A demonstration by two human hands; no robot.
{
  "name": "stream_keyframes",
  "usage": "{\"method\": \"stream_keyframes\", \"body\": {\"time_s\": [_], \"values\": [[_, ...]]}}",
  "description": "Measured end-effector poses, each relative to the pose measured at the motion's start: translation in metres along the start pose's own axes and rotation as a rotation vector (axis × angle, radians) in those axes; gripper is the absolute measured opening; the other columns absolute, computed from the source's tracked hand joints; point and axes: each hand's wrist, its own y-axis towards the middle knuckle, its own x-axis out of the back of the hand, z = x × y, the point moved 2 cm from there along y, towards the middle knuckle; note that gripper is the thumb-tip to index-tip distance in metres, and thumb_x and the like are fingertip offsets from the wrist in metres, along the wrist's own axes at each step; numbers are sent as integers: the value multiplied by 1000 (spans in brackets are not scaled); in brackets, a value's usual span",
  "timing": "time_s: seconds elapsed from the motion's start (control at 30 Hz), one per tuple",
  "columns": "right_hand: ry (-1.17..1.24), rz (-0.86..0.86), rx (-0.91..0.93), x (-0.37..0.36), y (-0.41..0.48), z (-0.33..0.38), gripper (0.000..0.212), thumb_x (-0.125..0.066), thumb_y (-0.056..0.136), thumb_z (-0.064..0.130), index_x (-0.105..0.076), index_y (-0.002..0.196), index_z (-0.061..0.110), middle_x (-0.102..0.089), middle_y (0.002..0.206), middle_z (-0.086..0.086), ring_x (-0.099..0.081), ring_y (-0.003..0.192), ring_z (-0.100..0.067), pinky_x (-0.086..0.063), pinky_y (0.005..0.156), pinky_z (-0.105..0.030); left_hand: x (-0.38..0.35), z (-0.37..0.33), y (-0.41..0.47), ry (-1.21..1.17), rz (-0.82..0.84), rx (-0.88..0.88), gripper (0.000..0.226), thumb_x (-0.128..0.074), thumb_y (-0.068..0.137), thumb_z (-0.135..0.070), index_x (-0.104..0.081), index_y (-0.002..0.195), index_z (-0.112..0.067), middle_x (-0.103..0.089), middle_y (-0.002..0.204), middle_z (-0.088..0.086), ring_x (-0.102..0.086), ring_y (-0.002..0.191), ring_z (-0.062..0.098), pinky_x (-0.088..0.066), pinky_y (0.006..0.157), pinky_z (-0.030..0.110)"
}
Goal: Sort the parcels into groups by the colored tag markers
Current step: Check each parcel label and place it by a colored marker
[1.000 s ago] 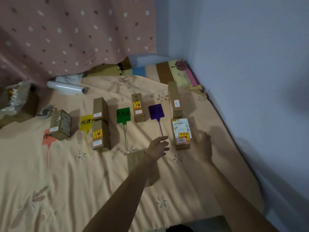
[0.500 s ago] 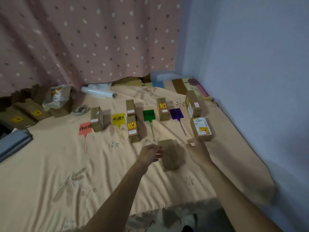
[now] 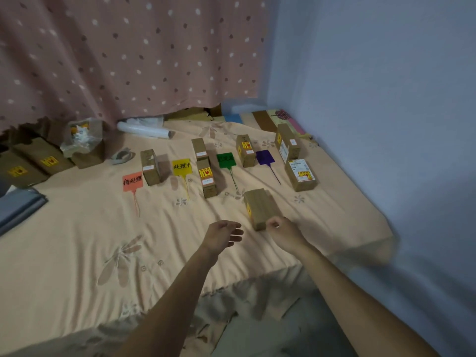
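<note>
Peach bedsheet (image 3: 77, 240) with a flower print fills the view, below a pink dotted curtain (image 3: 128, 60) and beside a blue wall (image 3: 373, 99). Four markers lie in a row on it with their tails pointing toward the person: an orange tag (image 3: 132, 181), a yellow tag (image 3: 181, 166), a green tag (image 3: 226, 160) and a purple tag (image 3: 264, 157). Sorted boxes (image 3: 207, 181) sit just right of them: one by the orange, two by the yellow, one by the green, two by the purple.

The loose parcel (image 3: 258, 207) lies flat on the sheet, nearer the person than the row and just past the end of the green tag's tail. Its long axis runs away from the person, and the near end leans slightly right. A yellow sticker on its left face is too small to read.

The right hand (image 3: 284, 231) is at the parcel's near right corner with its fingers curled against it; whether they truly grip cannot be told. The left hand (image 3: 222, 234) hovers just left of that end, apart from it, with loose, spread fingers.

Writing on the green tag is too dark to read. Dim boxes (image 3: 41, 158) and a grey flat thing (image 3: 18, 204) at the left are cut off by the frame edge.
</note>
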Motion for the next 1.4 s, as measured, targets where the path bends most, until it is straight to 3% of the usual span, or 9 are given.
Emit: {"method": "stream_keyframes", "body": {"time_s": [0.17,0.37,0.53,0.63,0.77,0.87,0.97,1.17,1.4], "values": [[-52,67,-59,4,13,-15,14,-54,93,32,-65,100,30,-70,112,3,-64,108,-22,-52,94,-36,-16,8,13,50,1,48,21,-54,100,-17,-75,98,-12,-76,95,9,-68,76,20,-44,69,28],[-101,75,-116,9,47,-42,38,-52,97,32,-58,131,16,-65,127,-6,-60,119,-29,-48,95,-36,-43,10,45,146,-32,69,32,-56,100,-9,-67,129,-2,-67,104,10,-61,85,21,-43,65,25],[-70,92,-109,4,78,-55,11,-49,88,25,-52,79,18,-52,76,-4,-51,69,-25,-36,58,-33,-63,18,69,182,-66,105,44,-58,98,-10,-55,142,-4,-64,103,7,-59,95,22,-46,85,33],[4,96,-123,-2,95,-63,16,-51,91,22,-57,99,9,-61,92,-11,-60,80,-30,-42,65,-34,-76,25,84,179,-63,121,48,-61,97,-11,-53,143,-3,-67,93,1,-59,88,17,-45,80,29],[50,187,-139,-8,109,-74,32,-51,94,26,-55,124,15,-61,105,-7,-59,90,-27,-43,69,-31,-86,30,95,173,-67,146,45,-59,94,-4,-58,139,-1,-71,126,20,-67,97,34,-44,74,26],[125,201,-151,-7,112,-76,39,-51,94,25,-59,132,18,-66,120,-6,-64,109,-30,-52,89,-38,-91,32,97,130,-83,159,44,-58,94,-2,-58,138,-5,-74,114,14,-61,72,8,-43,58,18],[213,134,-168,-5,114,-73,18,-54,97,22,-62,112,16,-68,118,-10,-63,113,-31,-49,102,-48,-96,29,94,82,-121,148,42,-55,94,-1,-61,134,-13,-67,84,-4,-63,57,-5,-44,49,9],[268,-20,-172,8,106,-54,26,-51,101,36,-48,108,11,-65,116,-15,-62,103,-33,-49,85,-40,-108,13,75,-1,-160,113,54,-55,89,-9,-59,143,-13,-73,116,5,-65,113,21,-48,106,36],[283,-44,-81,31,87,-28,34,-51,103,25,-45,126,1,-65,121,-15,-63,113,-36,-50,87,-40,-110,-21,24,-230,-245,37,58,-59,72,-21,-68,130,-22,-71,93,-2,-64,94,18,-50,87,32]]}}
